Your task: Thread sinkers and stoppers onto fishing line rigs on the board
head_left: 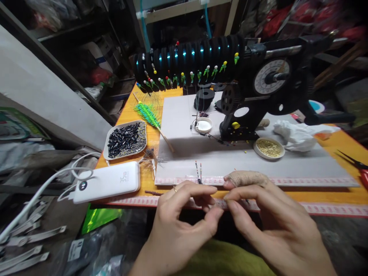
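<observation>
My left hand (184, 222) and my right hand (276, 222) meet over the table's front edge, fingertips almost touching. The thumb and fingers of each are drawn together in a pinch; anything between them is too small to make out. A ring shows on one left finger, and a wrap covers the right index finger. Just beyond my left hand, small dark rigs with red tips (199, 172) stand at the edge of the white board (178, 165). Pink measuring tape (287, 181) runs along that edge.
A black winding machine (270, 76) carries a row of spools (189, 57) with green and coloured beads. Around it are a tray of dark swivel-like parts (126, 140), a dish of gold pieces (269, 148), a green brush (148, 113), a white power bank (107, 182) and red-handled scissors (356, 165).
</observation>
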